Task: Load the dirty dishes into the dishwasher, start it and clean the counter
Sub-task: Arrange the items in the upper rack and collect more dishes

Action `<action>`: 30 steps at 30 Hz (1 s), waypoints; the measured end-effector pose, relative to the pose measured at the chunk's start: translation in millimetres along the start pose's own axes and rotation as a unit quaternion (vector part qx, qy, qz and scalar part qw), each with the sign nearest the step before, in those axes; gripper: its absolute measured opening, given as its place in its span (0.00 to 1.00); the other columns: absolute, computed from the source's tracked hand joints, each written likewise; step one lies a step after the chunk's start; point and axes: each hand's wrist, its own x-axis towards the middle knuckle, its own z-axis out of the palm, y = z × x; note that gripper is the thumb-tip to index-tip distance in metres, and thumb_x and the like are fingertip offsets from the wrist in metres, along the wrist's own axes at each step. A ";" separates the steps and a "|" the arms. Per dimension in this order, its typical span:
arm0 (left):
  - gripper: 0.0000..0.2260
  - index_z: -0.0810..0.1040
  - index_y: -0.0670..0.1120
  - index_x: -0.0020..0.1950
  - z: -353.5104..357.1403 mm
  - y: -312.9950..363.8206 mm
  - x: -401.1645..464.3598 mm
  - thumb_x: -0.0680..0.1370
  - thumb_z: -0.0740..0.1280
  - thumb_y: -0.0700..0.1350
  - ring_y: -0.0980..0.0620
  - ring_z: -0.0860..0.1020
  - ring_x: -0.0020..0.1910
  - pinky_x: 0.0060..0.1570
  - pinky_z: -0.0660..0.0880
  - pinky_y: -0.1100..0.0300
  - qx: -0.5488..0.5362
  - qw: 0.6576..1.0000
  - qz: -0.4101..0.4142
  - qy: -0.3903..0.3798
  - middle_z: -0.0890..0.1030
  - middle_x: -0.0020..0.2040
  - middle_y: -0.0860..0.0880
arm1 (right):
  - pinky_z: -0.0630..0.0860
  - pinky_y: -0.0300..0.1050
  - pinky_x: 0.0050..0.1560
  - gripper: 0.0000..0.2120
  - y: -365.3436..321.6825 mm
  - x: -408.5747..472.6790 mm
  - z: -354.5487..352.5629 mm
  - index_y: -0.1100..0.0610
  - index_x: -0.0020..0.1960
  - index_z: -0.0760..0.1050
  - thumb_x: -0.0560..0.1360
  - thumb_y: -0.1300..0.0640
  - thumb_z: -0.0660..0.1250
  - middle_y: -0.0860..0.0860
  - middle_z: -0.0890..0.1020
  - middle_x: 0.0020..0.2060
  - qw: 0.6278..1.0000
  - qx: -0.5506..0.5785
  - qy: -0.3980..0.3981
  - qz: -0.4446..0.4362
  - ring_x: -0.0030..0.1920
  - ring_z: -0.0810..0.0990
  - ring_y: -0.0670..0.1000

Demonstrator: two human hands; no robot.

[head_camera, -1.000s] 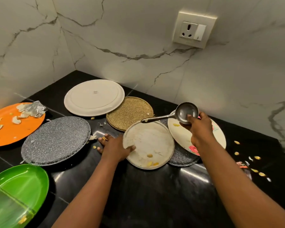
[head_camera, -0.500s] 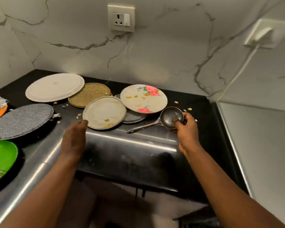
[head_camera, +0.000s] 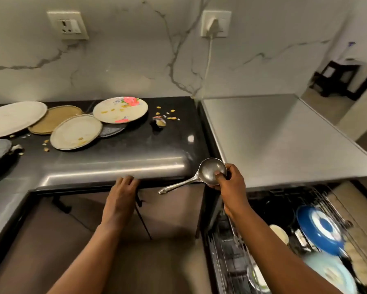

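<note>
My right hand (head_camera: 229, 183) grips a steel ladle (head_camera: 210, 171) by its bowl, handle pointing left, just off the front corner of the black counter (head_camera: 136, 145). My left hand (head_camera: 123, 192) rests with its fingers on the counter's front edge, holding nothing. Dirty plates lie at the counter's back left: a floral plate (head_camera: 120, 110), a cream plate (head_camera: 75, 131), a brown woven one (head_camera: 53, 118), a large white plate (head_camera: 13, 118). The open dishwasher rack (head_camera: 231, 251) at lower right holds a blue plate (head_camera: 318, 230) and a pale blue plate (head_camera: 331, 274).
Food crumbs (head_camera: 167, 115) lie scattered on the counter beside the plates. A steel dishwasher top (head_camera: 273, 134) adjoins the counter on the right. A plug and cord (head_camera: 212, 28) hang on the marble wall. Brown cabinet doors (head_camera: 72, 219) are below the counter.
My view has swung right and down, bringing the open dishwasher into sight. My right hand carried the ladle off the counter toward it. My left hand left the cream plate and came to the counter edge.
</note>
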 end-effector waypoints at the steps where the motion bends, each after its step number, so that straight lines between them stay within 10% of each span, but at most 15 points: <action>1: 0.17 0.78 0.44 0.50 5.0 12.8 -9.3 0.65 0.70 0.29 0.42 0.75 0.46 0.38 0.77 0.49 -0.004 1.000 0.008 -0.015 0.76 0.49 0.45 | 0.79 0.62 0.51 0.06 9.0 -11.5 -15.4 0.52 0.49 0.75 0.75 0.62 0.67 0.52 0.80 0.47 1.000 -0.002 0.009 0.008 0.49 0.80 0.55; 12: 0.15 0.77 0.42 0.47 80.2 147.8 -188.7 0.63 0.71 0.31 0.40 0.75 0.44 0.36 0.77 0.48 -0.085 0.974 0.068 -0.197 0.76 0.47 0.43 | 0.80 0.62 0.49 0.11 134.2 -183.0 -165.1 0.47 0.48 0.74 0.71 0.62 0.65 0.49 0.80 0.43 0.987 -0.036 0.113 0.111 0.47 0.80 0.53; 18: 0.19 0.74 0.47 0.64 88.5 212.4 -262.9 0.74 0.63 0.37 0.45 0.71 0.60 0.54 0.75 0.47 -0.102 0.943 0.095 -0.303 0.73 0.62 0.48 | 0.80 0.64 0.46 0.11 163.9 -264.6 -250.5 0.46 0.48 0.75 0.71 0.60 0.65 0.53 0.80 0.45 0.972 -0.054 0.153 0.168 0.49 0.80 0.58; 22: 0.17 0.76 0.42 0.62 83.5 270.7 -256.0 0.74 0.63 0.35 0.41 0.73 0.60 0.57 0.71 0.50 -0.115 0.945 0.127 -0.279 0.75 0.61 0.43 | 0.79 0.48 0.40 0.13 153.7 -270.1 -307.6 0.50 0.48 0.74 0.74 0.67 0.64 0.51 0.79 0.44 0.963 -0.066 0.211 0.154 0.46 0.78 0.53; 30: 0.16 0.80 0.42 0.49 130.6 380.8 -250.6 0.62 0.73 0.35 0.39 0.80 0.42 0.37 0.79 0.51 -0.125 0.908 0.203 -0.346 0.81 0.46 0.42 | 0.78 0.58 0.52 0.12 155.2 -206.5 -427.4 0.51 0.53 0.74 0.75 0.65 0.64 0.46 0.79 0.45 0.948 -0.114 0.271 0.120 0.49 0.78 0.53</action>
